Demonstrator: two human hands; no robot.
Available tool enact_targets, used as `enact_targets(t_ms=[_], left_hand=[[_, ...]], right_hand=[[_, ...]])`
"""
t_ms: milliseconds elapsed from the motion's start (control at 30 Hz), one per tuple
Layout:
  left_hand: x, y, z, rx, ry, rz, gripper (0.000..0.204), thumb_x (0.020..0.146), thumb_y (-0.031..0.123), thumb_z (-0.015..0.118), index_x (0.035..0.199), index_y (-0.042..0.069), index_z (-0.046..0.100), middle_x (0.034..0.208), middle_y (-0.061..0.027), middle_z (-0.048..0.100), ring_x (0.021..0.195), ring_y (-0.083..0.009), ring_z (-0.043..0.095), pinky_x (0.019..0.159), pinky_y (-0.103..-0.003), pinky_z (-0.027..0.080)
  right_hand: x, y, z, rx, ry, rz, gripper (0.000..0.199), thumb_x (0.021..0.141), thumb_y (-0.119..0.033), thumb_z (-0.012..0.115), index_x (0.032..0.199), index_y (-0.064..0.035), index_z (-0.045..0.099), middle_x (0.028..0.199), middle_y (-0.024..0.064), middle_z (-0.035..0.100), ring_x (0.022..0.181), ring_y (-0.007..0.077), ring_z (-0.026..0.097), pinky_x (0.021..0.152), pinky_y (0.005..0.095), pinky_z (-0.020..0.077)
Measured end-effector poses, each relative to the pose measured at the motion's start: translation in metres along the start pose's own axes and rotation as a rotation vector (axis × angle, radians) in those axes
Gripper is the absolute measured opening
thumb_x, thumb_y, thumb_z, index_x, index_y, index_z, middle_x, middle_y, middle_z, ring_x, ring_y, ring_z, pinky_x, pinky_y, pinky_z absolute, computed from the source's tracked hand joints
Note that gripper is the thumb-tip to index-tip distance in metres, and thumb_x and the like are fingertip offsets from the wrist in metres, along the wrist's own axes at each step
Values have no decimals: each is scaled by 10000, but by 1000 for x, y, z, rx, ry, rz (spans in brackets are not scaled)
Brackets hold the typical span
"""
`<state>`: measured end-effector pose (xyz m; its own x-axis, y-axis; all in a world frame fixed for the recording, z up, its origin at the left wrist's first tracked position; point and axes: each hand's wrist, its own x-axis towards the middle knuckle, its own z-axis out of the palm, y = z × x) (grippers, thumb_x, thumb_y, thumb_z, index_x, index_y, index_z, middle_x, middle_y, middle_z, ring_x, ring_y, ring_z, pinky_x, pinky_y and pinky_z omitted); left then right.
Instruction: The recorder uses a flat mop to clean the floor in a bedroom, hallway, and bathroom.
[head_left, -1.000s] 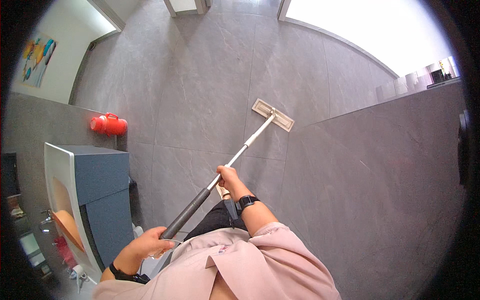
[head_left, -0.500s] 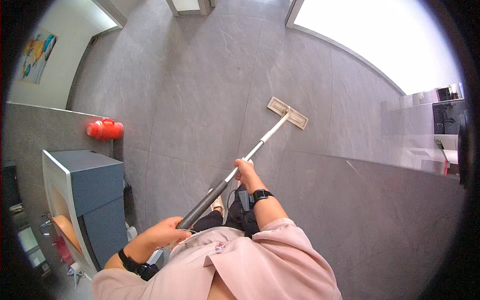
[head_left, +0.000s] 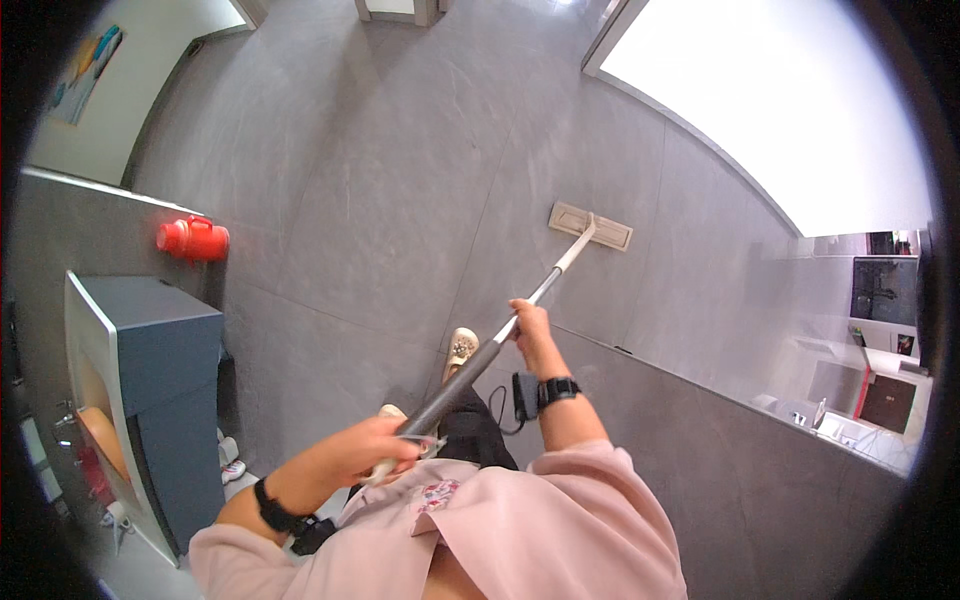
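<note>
A flat mop (head_left: 466,376) slants across the view from lower left to upper right. Its pale rectangular head (head_left: 610,233) lies on the grey tiled floor. My left hand (head_left: 370,447) is closed around the lower end of the dark grip, near my waist. Farther along, my right hand (head_left: 530,322) wraps the silver pole just past the grip. Both wrists carry black straps, and a small black device with a cable hangs by the right one. One light-coloured clog (head_left: 462,348) shows beside the pole.
A red thermos flask (head_left: 193,239) stands by the left wall, behind a grey washbasin cabinet (head_left: 165,400). White shoes (head_left: 232,460) are beside the cabinet. A low grey wall (head_left: 700,440) runs along the right, and a bright white panel (head_left: 760,110) rises at upper right.
The mop head has shifted slightly right and turned flatter across the view. Both hands have moved right with the pole. A clogged foot now shows farther forward, and the view has shifted.
</note>
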<state>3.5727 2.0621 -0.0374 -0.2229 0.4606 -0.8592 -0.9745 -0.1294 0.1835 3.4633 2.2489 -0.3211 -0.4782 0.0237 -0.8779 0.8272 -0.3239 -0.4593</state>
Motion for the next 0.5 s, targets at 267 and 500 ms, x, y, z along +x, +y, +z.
enact_targets(t_ms=[267,500], left_hand=[[-147,-95,-31,-19,249,252,359,743,50,474,1094,-3,421,665,-70,512,519,-109,488,419,-201,370],[-331,-208,2,938,1009,1187,153,673,194,591,757,66,576,680,-55,570,658,-178,548,586,-300,414]], right_hand=[[-86,93,64,269,-163,335,131,716,-97,425,806,-8,390,660,126,473,580,231,486,532,331,449],[-261,179,150,-9,-540,468,184,774,-154,503,878,-9,458,699,134,539,545,251,524,478,350,445]])
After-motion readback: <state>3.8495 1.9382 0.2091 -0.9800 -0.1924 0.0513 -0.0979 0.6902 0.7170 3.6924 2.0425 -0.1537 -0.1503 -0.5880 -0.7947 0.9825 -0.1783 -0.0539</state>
